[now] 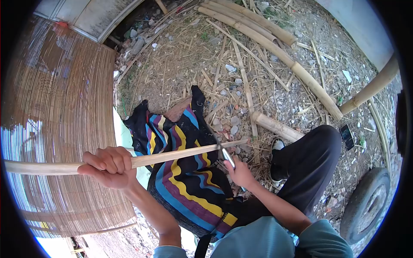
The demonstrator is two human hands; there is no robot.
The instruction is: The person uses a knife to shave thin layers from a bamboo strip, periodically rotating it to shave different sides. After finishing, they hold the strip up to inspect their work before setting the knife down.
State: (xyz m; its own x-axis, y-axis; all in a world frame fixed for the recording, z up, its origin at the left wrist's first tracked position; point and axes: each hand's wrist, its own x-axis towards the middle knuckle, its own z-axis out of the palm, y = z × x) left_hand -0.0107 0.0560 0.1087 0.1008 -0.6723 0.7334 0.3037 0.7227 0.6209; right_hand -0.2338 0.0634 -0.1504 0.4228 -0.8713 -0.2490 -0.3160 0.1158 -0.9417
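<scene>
My left hand (107,167) is wrapped round a long, pale bamboo strip (176,155), which runs from the left edge of the view across my lap. In my right hand (239,173) is a knife (228,157), its handle gripped in my closed fingers. The blade crosses the strip near its right end, apparently touching it. Beneath the strip, a black cloth with yellow, blue and purple stripes (180,180) covers my lap and leg.
A slatted bamboo screen (64,107) stands at left. Bamboo poles (297,69) and split pieces lie over the rubble ground ahead. To the right are a phone (346,136), a tire (365,206) and a leaning bamboo post (372,88). A cut bamboo length (275,125) lies near my shoe (277,161).
</scene>
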